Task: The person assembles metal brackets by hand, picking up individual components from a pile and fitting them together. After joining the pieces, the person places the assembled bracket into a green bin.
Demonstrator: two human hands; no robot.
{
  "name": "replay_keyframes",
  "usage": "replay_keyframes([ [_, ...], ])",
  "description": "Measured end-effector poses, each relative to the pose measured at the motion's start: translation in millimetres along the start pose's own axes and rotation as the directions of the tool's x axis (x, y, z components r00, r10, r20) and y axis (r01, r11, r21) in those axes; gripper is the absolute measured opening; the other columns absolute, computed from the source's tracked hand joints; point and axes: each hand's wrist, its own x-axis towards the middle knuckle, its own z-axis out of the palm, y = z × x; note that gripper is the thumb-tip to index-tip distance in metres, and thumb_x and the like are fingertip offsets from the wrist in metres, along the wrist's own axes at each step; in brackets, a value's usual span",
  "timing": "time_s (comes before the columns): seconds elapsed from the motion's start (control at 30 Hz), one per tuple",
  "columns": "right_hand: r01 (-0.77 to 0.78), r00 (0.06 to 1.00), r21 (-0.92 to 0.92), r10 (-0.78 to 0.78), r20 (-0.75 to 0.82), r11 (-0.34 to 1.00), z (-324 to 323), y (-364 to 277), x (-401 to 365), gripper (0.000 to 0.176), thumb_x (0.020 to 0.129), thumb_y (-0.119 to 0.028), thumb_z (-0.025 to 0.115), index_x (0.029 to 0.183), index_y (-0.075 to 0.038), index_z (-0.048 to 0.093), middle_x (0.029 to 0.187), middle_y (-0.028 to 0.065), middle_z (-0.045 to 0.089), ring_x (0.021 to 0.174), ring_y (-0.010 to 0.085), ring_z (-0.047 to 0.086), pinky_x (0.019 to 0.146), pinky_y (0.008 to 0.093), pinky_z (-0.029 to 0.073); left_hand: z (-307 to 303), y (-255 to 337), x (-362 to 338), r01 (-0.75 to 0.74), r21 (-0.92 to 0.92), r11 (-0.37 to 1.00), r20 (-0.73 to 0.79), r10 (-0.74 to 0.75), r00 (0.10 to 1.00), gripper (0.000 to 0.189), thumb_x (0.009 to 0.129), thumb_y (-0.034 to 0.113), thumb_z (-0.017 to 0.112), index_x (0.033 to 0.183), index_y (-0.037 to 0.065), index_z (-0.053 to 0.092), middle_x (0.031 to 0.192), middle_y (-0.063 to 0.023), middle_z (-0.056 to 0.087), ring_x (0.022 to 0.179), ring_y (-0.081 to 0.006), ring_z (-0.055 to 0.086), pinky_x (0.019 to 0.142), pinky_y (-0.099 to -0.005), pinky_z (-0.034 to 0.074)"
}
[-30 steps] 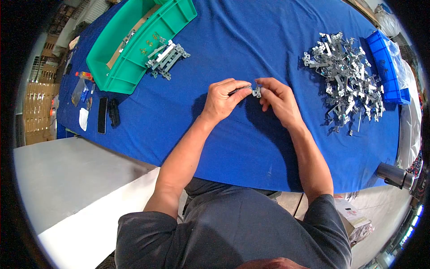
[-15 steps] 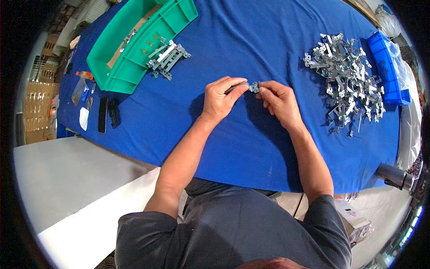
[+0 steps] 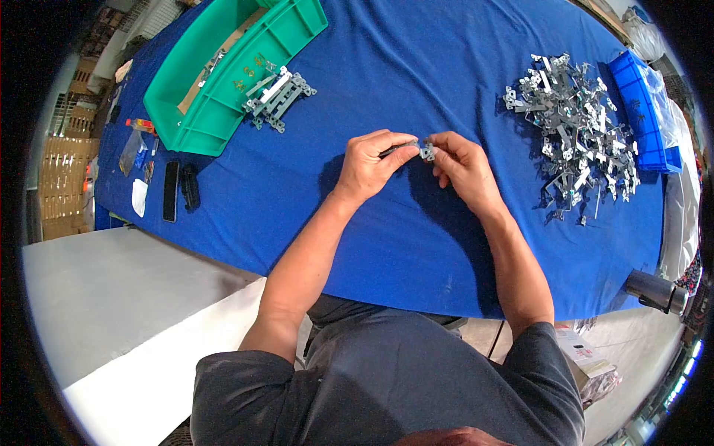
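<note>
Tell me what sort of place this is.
Probably a factory or workshop assembly bench: a heap of loose metal brackets, a green parts bin on the blue-clothed table, and the left hand and right hand pinching a small metal part.

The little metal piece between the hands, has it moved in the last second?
Yes, slightly: against the pile of metal parts, the metal piece rose up the picture half a second ago, then dropped back.

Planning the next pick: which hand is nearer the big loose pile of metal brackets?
Right. The right hand lies between the bracket pile and the small metal part both hands pinch; the left hand is beyond that part, farther away.
</note>
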Motion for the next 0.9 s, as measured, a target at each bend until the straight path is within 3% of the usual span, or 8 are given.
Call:
replay_keyframes([
  [0.07,0.005,1.0,0.193,-0.004,-0.009,0.981,0.6,-0.2,0.7,0.022,0.105,-0.016,0.058,0.114,0.001,0.069,0.084,0.0012,0.064,0.069,0.0075,0.058,0.06,0.0225,0.05,1.5,0.0,-0.2,-0.02,0.003,1.0,-0.002,0.02,1.0,0.016,0.086,0.012,0.081,0.097,0.001,0.077,0.084,-0.0121,0.074,0.074,-0.0207,0.072,0.065,-0.0327,0.054],
  [0.17,-0.007,0.998,0.251,-0.008,0.059,0.968,-4.9,-0.2,0.8,0.024,0.106,-0.018,0.058,0.115,0.0,0.069,0.086,0.0016,0.064,0.07,0.0087,0.059,0.062,0.0229,0.051,1.5,-1.3,-0.8,-0.048,0.02,0.999,0.037,0.047,0.998,0.017,0.086,0.013,0.081,0.097,0.001,0.077,0.082,-0.0117,0.074,0.072,-0.021,0.071,0.064,-0.033,0.053],
  [0.27,0.006,0.998,0.1,-0.012,0.067,0.995,-4.7,2.3,2.0,0.025,0.106,-0.02,0.058,0.116,0.0,0.069,0.086,0.0015,0.063,0.069,0.0079,0.058,0.06,0.0226,0.05,1.6,-0.7,-0.3,-0.087,0.026,0.996,0.074,0.085,0.994,0.018,0.085,0.013,0.082,0.097,0.001,0.077,0.082,-0.0114,0.073,0.07,-0.0213,0.069,0.063,-0.033,0.053],
  [0.4,0.057,0.996,0.269,-0.034,-0.088,0.962,-1.9,4.0,1.2,0.024,0.105,-0.018,0.06,0.116,0.0,0.07,0.081,0.0015,0.065,0.063,0.0071,0.057,0.055,0.0222,0.048,2.4,-2.7,-1.3,-0.101,0.014,0.995,0.071,0.1,0.993,0.017,0.087,0.012,0.08,0.102,0.003,0.078,0.079,-0.0078,0.071,0.067,-0.0144,0.063,0.061,-0.029,0.049],
  [0.47,0.046,0.995,0.279,-0.02,-0.096,0.959,-4.2,-0.2,1.8,0.022,0.105,-0.018,0.059,0.114,-0.001,0.071,0.081,0.0012,0.065,0.062,0.0068,0.057,0.054,0.021,0.047,1.7,0.5,-1.1,-0.045,0.012,0.999,0.004,0.045,0.999,0.017,0.086,0.011,0.081,0.1,0.001,0.077,0.081,-0.0099,0.072,0.069,-0.0176,0.067,0.062,-0.0308,0.051],
  [0.5,-0.024,0.996,0.178,0.039,-0.083,0.984,-1.6,-7.4,-0.8,0.022,0.104,-0.017,0.061,0.113,0.0,0.071,0.08,0.0011,0.067,0.063,0.0068,0.057,0.055,0.0227,0.047,0.8,1.9,-0.8,-0.018,0.011,1.0,-0.03,0.018,0.999,0.017,0.086,0.011,0.081,0.099,0.001,0.076,0.082,-0.011,0.073,0.069,-0.0192,0.068,0.063,-0.0317,0.052],
  [0.6,0.019,1.0,-0.072,-0.018,0.007,0.997,0.9,-4.8,-1.3,0.023,0.105,-0.02,0.061,0.111,-0.001,0.071,0.081,-0.0012,0.066,0.061,0.0037,0.052,0.05,0.0203,0.042,-0.2,-1.5,-1.9,0.036,0.011,0.999,-0.083,-0.035,0.996,0.017,0.087,0.011,0.08,0.1,0.0,0.076,0.082,-0.0108,0.073,0.07,-0.0176,0.069,0.063,-0.0311,0.052],
  [0.9,-0.005,1.0,-0.071,0.005,0.009,0.997,0.2,-4.7,-1.7,0.018,0.104,-0.016,0.061,0.109,-0.001,0.071,0.082,-0.0007,0.066,0.06,0.0033,0.052,0.051,0.0207,0.043,-0.8,-0.9,-1.5,0.005,-0.017,1.0,-0.052,-0.006,0.999,0.018,0.088,0.012,0.08,0.1,0.0,0.076,0.085,-0.0114,0.075,0.074,-0.0178,0.071,0.065,-0.0303,0.053],
])
